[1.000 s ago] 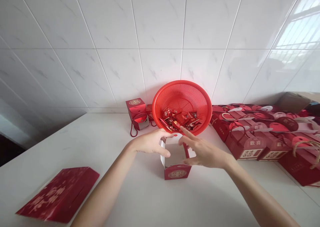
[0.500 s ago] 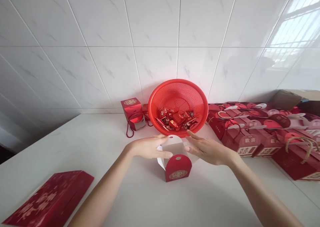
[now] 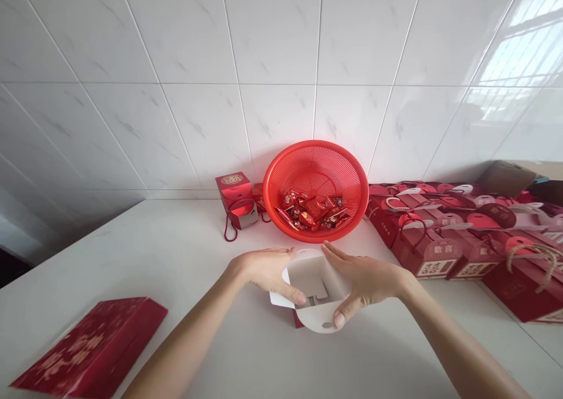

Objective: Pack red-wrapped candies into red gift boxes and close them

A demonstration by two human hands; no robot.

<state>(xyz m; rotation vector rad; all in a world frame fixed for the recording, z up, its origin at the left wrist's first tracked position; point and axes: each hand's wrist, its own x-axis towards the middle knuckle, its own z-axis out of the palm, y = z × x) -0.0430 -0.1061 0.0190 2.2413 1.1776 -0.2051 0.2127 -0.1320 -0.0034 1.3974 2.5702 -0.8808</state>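
Observation:
A small red gift box (image 3: 312, 273) with a white inside stands on the counter, its top uncovered and its flaps folded outward. Its rounded front flap (image 3: 320, 321), with a hole in it, leans toward me. My left hand (image 3: 270, 277) is at the box's left side, fingers stretched toward the back and thumb over the opening. On the right, my right hand (image 3: 367, 279) spans the box, its thumb on the front flap and its fingers at the back edge. Both hands are open, fingers and thumbs spread.
A red plastic colander (image 3: 360, 170) holding wrapped sweets (image 3: 314, 210) leans on the tiled wall. Small red boxes (image 3: 237, 199) stand left of it. Many filled-out red gift boxes (image 3: 433, 246) crowd the right. A flat red packet (image 3: 94, 346) lies at front left on the white counter (image 3: 189, 234).
The front flap, upright with its red face showing before, is now bent outward toward me with its white side up. My right thumb has come down onto it; both hands have lowered slightly.

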